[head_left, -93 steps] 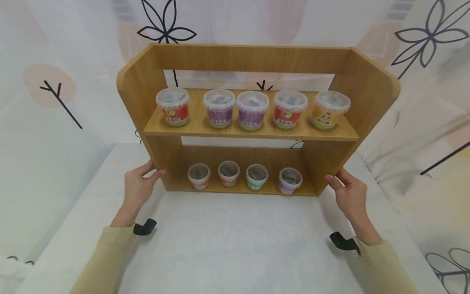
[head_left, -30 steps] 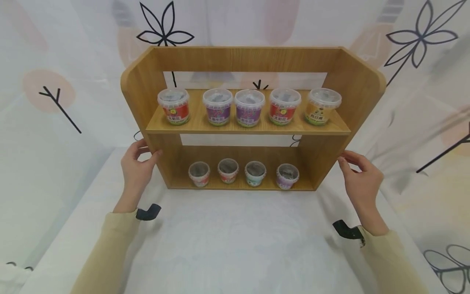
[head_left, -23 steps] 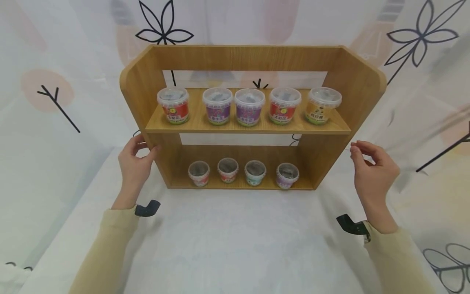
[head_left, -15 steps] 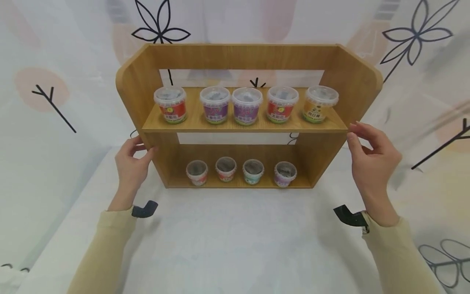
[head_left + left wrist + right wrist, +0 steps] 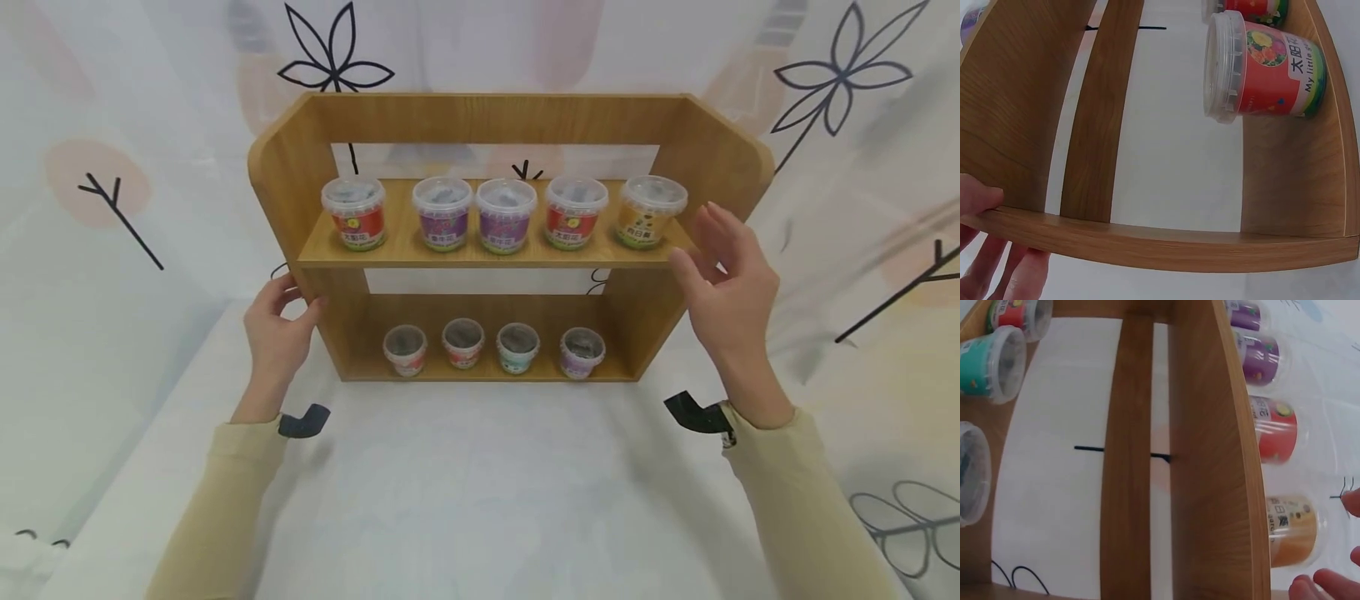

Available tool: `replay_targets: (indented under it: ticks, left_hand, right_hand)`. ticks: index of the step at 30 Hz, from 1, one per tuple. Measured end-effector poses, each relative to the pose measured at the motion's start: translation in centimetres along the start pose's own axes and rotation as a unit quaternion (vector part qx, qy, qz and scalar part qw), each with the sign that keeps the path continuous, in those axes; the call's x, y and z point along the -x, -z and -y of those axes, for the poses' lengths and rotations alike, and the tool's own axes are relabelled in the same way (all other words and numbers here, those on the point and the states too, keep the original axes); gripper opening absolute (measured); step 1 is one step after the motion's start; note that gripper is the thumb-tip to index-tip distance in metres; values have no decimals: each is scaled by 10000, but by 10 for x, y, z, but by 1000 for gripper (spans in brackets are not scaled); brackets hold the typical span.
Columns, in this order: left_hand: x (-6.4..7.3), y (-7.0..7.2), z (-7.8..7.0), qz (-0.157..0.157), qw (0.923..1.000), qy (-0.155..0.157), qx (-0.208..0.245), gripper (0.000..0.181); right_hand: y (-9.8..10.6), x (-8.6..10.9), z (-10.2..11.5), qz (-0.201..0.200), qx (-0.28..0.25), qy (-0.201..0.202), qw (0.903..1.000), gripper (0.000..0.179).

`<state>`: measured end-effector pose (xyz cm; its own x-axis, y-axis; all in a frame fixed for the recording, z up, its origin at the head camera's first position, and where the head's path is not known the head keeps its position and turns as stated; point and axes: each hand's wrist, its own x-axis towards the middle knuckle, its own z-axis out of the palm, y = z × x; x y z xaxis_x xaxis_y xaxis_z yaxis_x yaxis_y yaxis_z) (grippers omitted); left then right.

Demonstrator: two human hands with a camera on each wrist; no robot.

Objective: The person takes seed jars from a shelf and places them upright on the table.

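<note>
A two-tier wooden shelf (image 5: 480,119) stands on the white table in the head view. My left hand (image 5: 277,342) pinches the edge of its left side panel, thumb inside and fingers outside, as the left wrist view also shows. My right hand (image 5: 733,292) holds nothing; its fingers are spread apart from the thumb in front of the right side panel, beside the yellow-labelled tub (image 5: 642,227) at the right end of the upper board. In the right wrist view the fingertips (image 5: 1335,584) show near that tub. A red-labelled tub (image 5: 1272,75) sits nearest the left panel.
Two purple tubs (image 5: 443,227) and another red tub (image 5: 572,223) share the upper board. On the lower board stand several small clear-lidded cups (image 5: 517,348). Patterned cloth (image 5: 135,75) hangs behind, and the white tabletop (image 5: 480,483) lies in front.
My right hand has let go of the right side panel, moved up and then inward toward the yellow tub, its fingers parting. The left hand slid upward along the left panel, keeping its hold.
</note>
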<state>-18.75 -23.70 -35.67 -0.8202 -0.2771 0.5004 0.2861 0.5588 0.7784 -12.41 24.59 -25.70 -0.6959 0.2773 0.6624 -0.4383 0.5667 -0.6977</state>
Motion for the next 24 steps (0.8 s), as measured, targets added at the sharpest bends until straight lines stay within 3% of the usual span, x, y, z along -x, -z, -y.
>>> replay_targets:
  ticks: [9, 24]
  left_hand:
    - [-1, -4, -1, 3, 9995, -203, -228, 49]
    - [-1, -2, -3, -68, 9988, -330, -363, 36]
  right_hand:
    - [-13, -22, -12, 739, -357, -510, 9953, 61]
    - [-20, -42, -14, 966, -167, -1050, 9896, 55]
